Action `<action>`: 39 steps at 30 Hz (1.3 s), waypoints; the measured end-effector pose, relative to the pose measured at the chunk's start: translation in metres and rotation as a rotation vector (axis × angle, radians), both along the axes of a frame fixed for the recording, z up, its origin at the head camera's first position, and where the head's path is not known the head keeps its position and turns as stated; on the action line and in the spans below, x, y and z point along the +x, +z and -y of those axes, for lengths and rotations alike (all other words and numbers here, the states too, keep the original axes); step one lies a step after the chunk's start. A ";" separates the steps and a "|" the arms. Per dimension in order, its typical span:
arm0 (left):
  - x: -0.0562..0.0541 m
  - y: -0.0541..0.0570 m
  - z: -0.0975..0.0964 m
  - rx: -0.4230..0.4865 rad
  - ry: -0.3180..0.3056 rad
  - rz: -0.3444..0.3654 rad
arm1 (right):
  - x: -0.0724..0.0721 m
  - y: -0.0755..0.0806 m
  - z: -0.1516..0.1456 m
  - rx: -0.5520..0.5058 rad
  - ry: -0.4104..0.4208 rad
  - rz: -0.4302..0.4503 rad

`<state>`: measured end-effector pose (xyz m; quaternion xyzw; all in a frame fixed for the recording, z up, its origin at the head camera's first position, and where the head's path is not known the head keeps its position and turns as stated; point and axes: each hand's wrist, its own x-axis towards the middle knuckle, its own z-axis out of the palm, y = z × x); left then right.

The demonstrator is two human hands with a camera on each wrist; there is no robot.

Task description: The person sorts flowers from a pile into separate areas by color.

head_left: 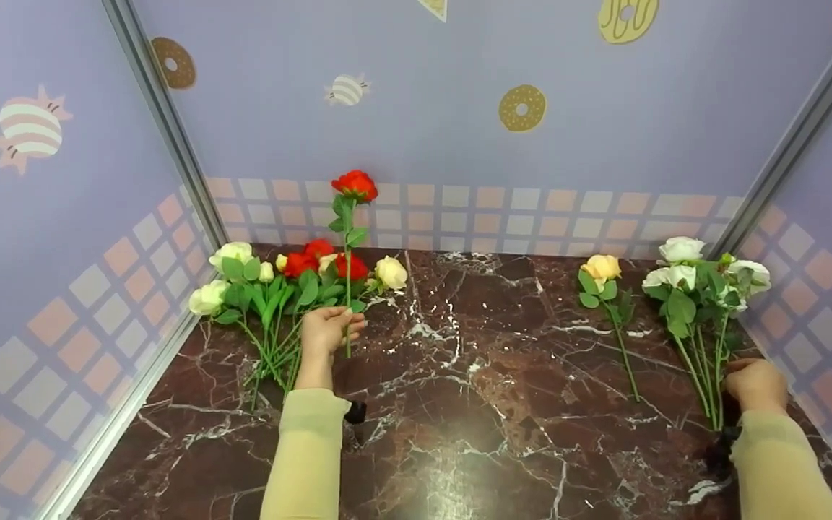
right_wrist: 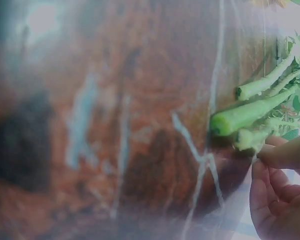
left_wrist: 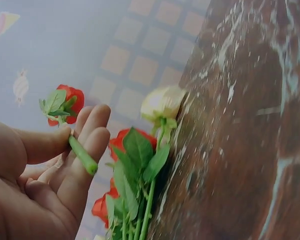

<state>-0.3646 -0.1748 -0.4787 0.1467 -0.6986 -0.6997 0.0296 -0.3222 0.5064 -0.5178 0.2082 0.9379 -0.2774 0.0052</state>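
Thumb and fingers of my left hand (head_left: 326,328) pinch the green stem of a red rose (head_left: 355,185), which stands upright against the wall. In the left wrist view its cut stem end (left_wrist: 87,162) points toward the camera. Beside that hand lies a bunch of flowers with red roses (head_left: 302,265) and cream roses (head_left: 208,297). At the far right, my right hand (head_left: 757,384) is at the lower stems of the white roses (head_left: 682,249). The right wrist view shows its fingertips pinching at one stem end (right_wrist: 252,137), with other stems alongside.
A single yellow-orange rose (head_left: 601,269) lies on the dark marbled table (head_left: 474,404), left of the white roses. Purple walls with a tile pattern (head_left: 488,209) enclose the table at the back and both sides.
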 end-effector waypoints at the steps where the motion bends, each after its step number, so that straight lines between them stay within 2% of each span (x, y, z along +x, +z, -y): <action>1: 0.000 0.000 -0.002 0.019 -0.003 0.001 | 0.000 0.001 0.001 -0.006 -0.020 -0.025; 6: 0.000 -0.001 -0.014 0.093 -0.029 -0.001 | -0.002 0.006 0.014 -0.012 -0.116 -0.175; 9: 0.002 -0.003 -0.021 0.113 -0.046 -0.004 | -0.007 0.009 0.029 -0.030 -0.141 -0.268; 13: 0.004 -0.005 -0.033 0.160 -0.063 -0.014 | -0.014 0.015 0.060 -0.036 -0.135 -0.417; 17: 0.006 -0.007 -0.049 0.208 -0.083 -0.027 | -0.022 0.021 0.103 -0.001 -0.088 -0.561; 19: 0.008 -0.008 -0.058 0.224 -0.099 -0.033 | -0.024 0.025 0.127 -0.005 -0.043 -0.594; 23: 0.012 -0.011 -0.076 0.264 -0.151 -0.048 | -0.024 0.029 0.176 -0.054 0.062 -0.600; 27: 0.016 -0.012 -0.093 0.300 -0.201 -0.057 | -0.023 0.027 0.220 -0.108 0.190 -0.582; 32: 0.021 -0.014 -0.108 0.338 -0.253 -0.074 | -0.013 0.024 0.274 -0.245 0.336 -0.513; 36: 0.026 -0.014 -0.119 0.363 -0.290 -0.079 | -0.005 0.021 0.316 -0.458 0.414 -0.432; 39: 0.028 -0.015 -0.126 0.384 -0.313 -0.092 | 0.001 0.019 0.343 -0.689 0.455 -0.329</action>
